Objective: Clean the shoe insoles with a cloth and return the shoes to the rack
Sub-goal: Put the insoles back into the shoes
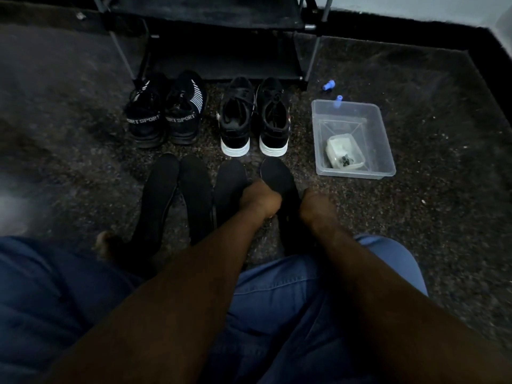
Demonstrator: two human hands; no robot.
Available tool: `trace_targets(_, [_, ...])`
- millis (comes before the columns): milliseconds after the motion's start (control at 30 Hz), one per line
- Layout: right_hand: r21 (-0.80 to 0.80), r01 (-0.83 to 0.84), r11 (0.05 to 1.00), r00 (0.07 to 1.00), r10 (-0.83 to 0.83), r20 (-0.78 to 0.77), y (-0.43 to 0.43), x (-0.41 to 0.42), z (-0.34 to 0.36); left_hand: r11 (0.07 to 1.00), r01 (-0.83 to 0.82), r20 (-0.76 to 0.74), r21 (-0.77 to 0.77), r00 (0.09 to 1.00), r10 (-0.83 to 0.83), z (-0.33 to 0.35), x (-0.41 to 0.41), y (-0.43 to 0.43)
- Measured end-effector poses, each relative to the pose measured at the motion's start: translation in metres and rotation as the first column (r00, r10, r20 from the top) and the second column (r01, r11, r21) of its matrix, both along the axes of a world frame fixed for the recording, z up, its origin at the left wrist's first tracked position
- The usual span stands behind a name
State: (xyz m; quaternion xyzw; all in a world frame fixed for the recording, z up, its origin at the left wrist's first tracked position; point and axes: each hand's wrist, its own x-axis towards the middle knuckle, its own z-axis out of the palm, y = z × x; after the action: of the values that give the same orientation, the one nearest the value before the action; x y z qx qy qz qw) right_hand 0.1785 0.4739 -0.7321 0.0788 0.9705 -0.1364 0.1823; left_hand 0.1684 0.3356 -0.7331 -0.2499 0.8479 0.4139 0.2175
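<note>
A single wide-angle view from the person's head looks forward and steeply down, past the lap [277,295] at the bottom edge, onto the carpeted floor [429,189] close by, with the shoe rack [221,59] along the top edge.

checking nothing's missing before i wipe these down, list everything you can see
shoe rack: 1, black, top centre
sport shoes: 2, black with white lettering, on the carpet in front of the rack, left
sneakers: 2, black with white soles, right of the sport shoes
insoles: 4, black, in a row nearer the person
tub: 1, clear, right of the sneakers
container: 1, pale, inside the tub
blue bits: 2, blue, beyond the tub
carpet: 1, dark
jeans: blue, bottom
foot: 1, bare, by the leftmost insole
left hand: grips the rightmost insole
right hand: grips its right edge
</note>
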Motion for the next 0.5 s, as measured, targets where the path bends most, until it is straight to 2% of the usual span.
trace_targets(100, [-0.054,-0.021,0.998,1.000,0.022,0.014,-0.001,0.000,0.007,0.977,-0.138,0.002,0.161,0.990,0.139,-0.008,0.002,-0.002])
trace_targets(200, [-0.172,0.025,0.985,1.000,-0.023,0.014,-0.002,0.001,0.011,0.880,-0.304,0.065,0.364,0.951,0.302,-0.014,0.005,-0.004])
trace_targets(267, [-0.304,0.080,0.949,0.997,-0.076,0.023,-0.001,0.001,0.009,0.836,-0.363,0.068,0.412,0.927,0.369,-0.017,0.007,-0.004])
trace_targets(367, [-0.522,0.136,0.842,0.988,-0.153,0.011,0.000,0.002,0.010,0.855,-0.349,-0.066,0.383,0.913,0.402,-0.018,0.003,-0.010])
trace_targets(500, [-0.725,0.190,0.662,0.977,-0.199,0.074,-0.007,0.006,0.017,0.728,-0.325,-0.079,0.604,0.884,0.461,0.000,0.001,-0.022])
